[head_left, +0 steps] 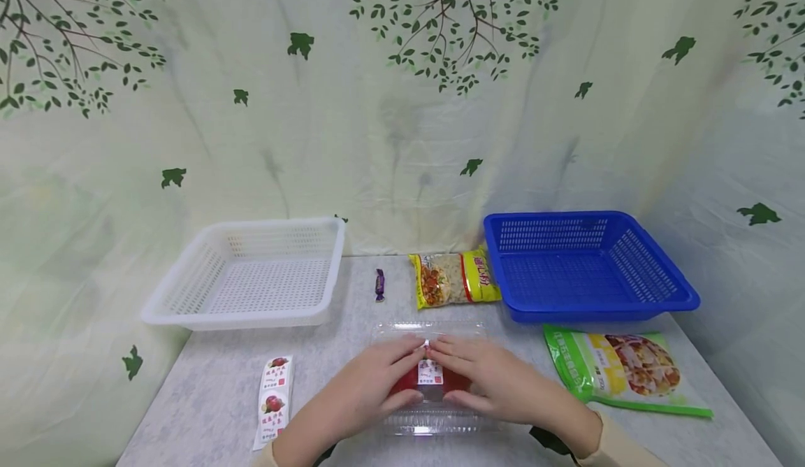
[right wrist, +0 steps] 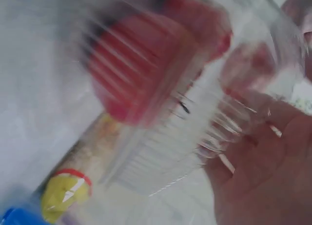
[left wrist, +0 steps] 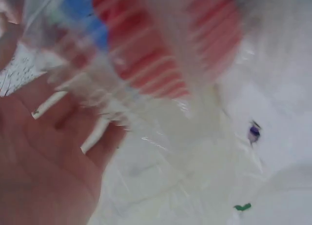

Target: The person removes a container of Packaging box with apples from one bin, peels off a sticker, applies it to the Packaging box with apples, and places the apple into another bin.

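Observation:
A clear plastic clamshell box (head_left: 434, 421) stands on the table in front of me, with red round fruit (head_left: 405, 381) inside. A white label (head_left: 430, 371) with printed fruit and writing is on its lid. My left hand (head_left: 377, 376) rests over the left side of the lid, fingers extended toward the label. From the other side my right hand (head_left: 487, 376) lies on the lid in the same way. Both wrist views are blurred; through the ribbed plastic they show red fruit (left wrist: 141, 44) and, at the right wrist, red fruit (right wrist: 141, 64) too.
A strip of fruit stickers (head_left: 274, 400) lies left of the box. Behind stand a white basket (head_left: 245, 320) and a blue basket (head_left: 597, 307), with a purple-wrapped candy (head_left: 380, 285) and a yellow food bag (head_left: 455, 278) between them. A green food bag (head_left: 629, 369) lies at right.

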`<state>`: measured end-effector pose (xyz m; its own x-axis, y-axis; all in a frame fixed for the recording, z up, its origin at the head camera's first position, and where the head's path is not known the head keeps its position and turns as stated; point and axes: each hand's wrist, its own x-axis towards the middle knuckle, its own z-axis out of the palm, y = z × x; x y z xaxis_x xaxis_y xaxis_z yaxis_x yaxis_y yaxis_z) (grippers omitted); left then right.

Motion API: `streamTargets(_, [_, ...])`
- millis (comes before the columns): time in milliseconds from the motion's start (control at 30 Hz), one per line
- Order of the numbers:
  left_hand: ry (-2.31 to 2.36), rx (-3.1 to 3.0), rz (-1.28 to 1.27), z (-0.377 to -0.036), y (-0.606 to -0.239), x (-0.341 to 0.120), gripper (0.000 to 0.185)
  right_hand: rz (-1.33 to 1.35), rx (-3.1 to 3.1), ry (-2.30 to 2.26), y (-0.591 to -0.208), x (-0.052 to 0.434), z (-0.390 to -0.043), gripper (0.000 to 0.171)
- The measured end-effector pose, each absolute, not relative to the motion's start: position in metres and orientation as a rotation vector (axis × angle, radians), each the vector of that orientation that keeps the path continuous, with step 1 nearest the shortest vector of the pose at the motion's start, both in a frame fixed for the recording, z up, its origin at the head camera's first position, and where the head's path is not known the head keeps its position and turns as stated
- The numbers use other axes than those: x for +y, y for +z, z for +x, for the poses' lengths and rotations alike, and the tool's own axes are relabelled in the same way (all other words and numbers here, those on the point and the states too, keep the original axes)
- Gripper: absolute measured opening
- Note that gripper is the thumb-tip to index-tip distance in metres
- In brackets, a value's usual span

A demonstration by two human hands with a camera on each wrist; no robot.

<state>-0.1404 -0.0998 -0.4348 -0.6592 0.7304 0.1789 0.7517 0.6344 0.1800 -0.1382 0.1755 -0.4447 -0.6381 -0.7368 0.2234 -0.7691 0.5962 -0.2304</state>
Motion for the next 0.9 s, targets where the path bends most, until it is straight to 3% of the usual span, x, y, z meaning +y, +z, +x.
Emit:
streamTargets(100, [-0.294, -2.82, -1.336, -0.137, -0.439, -0.105, 0.075, 1.321, -2.801, 0.395, -0.447, 0.181, -0.131, 0.073])
streamTargets(267, [-0.2, -2.789, -1.371, -0.136, -0.45, -0.107, 0.086, 1.319, -2.821, 0.29, -0.454, 0.182, -0.13, 0.078])
streamTargets(633, [-0.209, -2.865, -1.318, -0.132, -0.457, -0.101, 0.095, 1.293, -2.825, 0.195, -0.464, 0.182, -0.131, 0.079])
streamTargets(900, [-0.118, -2.744, -1.389, -0.132, -0.453, -0.106, 0.094, 1.417, -2.664, 0.154, -0.462, 0.184, -0.121, 0.08])
